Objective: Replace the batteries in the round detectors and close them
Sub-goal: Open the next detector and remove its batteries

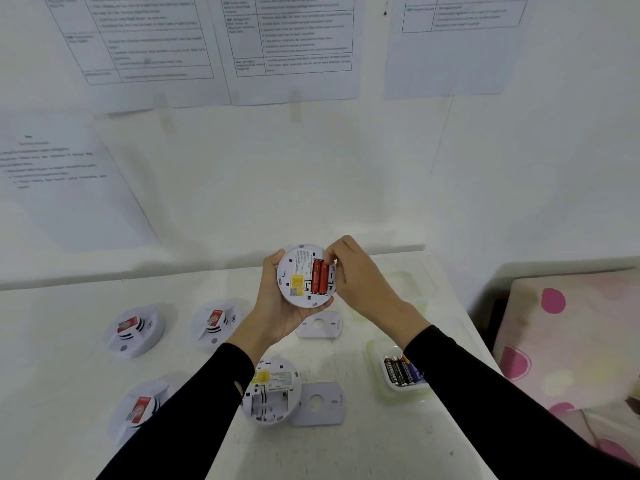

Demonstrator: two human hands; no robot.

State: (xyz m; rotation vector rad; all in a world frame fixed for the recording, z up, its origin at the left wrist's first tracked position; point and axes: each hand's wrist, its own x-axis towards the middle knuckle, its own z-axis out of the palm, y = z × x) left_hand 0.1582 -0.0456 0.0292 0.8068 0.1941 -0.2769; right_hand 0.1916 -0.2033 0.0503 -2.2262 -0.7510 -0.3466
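My left hand (277,308) cups round detector (306,277) above white table (346,445), back side up. My right hand (360,271) fingertips pinch top of red batteries (319,278) seated in its compartment. Spare batteries (401,370) in tray near right.

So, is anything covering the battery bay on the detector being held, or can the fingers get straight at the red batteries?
Nothing visible covers it. The held detector is open, the red batteries exposed, and the right hand pinches their top end.
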